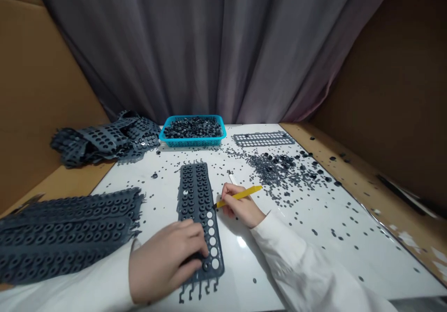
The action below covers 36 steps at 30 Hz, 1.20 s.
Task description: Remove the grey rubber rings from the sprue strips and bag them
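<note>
Clamping a yellow tool (249, 192) pen-fashion in the right hand (240, 205), with its dark tip at the right edge of a dark moulded strip (197, 205), just beyond a run of six open holes; hard to tell contact from near miss. Resting the left hand (171, 256) on the near end of the strip, thumb and forefinger apart, apparently steadying rather than gripping. Lying lengthwise on the white table (314, 274), with ringed pieces filling most places.

Judging by those holes, probably at the step of poking pieces out singly, with the near part of one column cleared and much left. Calling next, seemingly, for setting the tip on the adjoining filled place up the column and pressing, while holding the strip flat.

Farther out, to the left, stacked strips (70, 228) of the same kind. Towards the back, a blue basket (192, 142) of dark pieces, with a crumpled heap of strips (108, 137) to its left. To the right, scattered dark bits (272, 167) and, behind, a second strip (263, 139) with mostly open holes.
</note>
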Available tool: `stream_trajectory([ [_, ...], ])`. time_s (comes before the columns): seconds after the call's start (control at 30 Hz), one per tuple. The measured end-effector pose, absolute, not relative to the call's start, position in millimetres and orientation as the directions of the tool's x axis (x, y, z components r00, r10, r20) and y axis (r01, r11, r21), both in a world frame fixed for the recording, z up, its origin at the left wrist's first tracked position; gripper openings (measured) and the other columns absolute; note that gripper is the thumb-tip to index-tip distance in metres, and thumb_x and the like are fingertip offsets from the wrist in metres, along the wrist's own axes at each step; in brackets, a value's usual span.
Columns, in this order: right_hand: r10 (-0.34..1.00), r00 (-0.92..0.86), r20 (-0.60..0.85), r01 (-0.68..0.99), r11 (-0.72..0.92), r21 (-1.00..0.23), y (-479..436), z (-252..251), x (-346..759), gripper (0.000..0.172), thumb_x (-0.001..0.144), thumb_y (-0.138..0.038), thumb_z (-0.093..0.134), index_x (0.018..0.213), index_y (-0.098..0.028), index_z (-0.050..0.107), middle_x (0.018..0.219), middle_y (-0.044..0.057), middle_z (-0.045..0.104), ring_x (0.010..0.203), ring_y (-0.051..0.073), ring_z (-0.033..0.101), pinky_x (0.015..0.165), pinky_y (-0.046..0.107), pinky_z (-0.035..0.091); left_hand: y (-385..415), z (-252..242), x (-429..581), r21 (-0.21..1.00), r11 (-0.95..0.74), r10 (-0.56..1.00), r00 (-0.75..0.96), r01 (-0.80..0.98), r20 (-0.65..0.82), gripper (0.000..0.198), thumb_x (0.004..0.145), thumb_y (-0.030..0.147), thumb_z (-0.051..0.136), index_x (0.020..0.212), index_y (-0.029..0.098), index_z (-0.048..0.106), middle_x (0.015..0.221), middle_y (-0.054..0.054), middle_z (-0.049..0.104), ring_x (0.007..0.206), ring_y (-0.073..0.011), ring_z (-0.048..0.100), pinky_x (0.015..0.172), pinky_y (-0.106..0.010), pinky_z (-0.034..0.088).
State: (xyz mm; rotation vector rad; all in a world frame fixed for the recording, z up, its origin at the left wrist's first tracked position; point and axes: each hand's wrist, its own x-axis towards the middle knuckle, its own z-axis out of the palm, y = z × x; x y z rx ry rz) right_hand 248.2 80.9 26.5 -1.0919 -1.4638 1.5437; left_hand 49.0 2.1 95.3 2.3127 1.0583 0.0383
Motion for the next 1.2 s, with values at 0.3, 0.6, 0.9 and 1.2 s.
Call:
stream_trajectory([
  [0.3, 0.918, -0.383, -0.102, 0.115, -0.063, -0.991, 79, 31, 248, 0.011, 0.071, -0.013, 0.043, 0.061, -0.019, 0.044, 0.04, -0.006, 0.048, 0.034, 0.008, 0.042, 0.037, 0.018, 0.029, 51, 82, 48, 0.384, -0.45, 0.835, 0.533, 0.806, -0.14, 0.015, 0.08, 0.025, 0.051, 0.092, 0.019, 0.059, 0.092, -0.005, 0.059, 0.09, -0.0224, 0.052, 0.079, -0.035, 0.042],
  [0.6, 0.929, -0.37, 0.002, 0.368, 0.148, -0.918, 73, 49, 242, 0.023, 0.072, -0.01, 0.041, 0.052, -0.02, 0.037, 0.039, -0.006, 0.042, 0.043, 0.01, 0.04, 0.047, 0.022, 0.028, 75, 70, 68, 0.293, -0.532, 0.816, 0.573, 0.794, -0.071, 0.013, 0.076, 0.026, 0.056, 0.086, 0.018, 0.06, 0.084, -0.004, 0.06, 0.086, -0.0225, 0.054, 0.074, -0.033, 0.045],
  [0.9, 0.93, -0.367, 0.033, 0.378, 0.182, -0.908, 71, 45, 240, 0.024, 0.075, -0.011, 0.042, 0.053, -0.02, 0.038, 0.042, -0.005, 0.041, 0.048, 0.011, 0.04, 0.048, 0.023, 0.026, 78, 71, 92, 0.067, -0.621, 0.766, 0.623, 0.781, -0.161, 0.011, 0.075, 0.01, 0.052, 0.076, 0.012, 0.062, 0.078, -0.011, 0.063, 0.079, -0.0256, 0.06, 0.069, -0.035, 0.047],
  [1.2, 0.931, -0.365, 0.025, 0.394, 0.178, -0.902, 72, 48, 241, 0.026, 0.075, -0.01, 0.04, 0.051, -0.02, 0.036, 0.041, -0.006, 0.038, 0.047, 0.011, 0.039, 0.05, 0.024, 0.025, 84, 59, 76, 0.125, -0.712, 0.684, 0.723, 0.691, -0.101, 0.014, 0.085, 0.013, 0.047, 0.078, 0.013, 0.059, 0.079, -0.008, 0.062, 0.079, -0.0206, 0.056, 0.072, -0.031, 0.044],
])
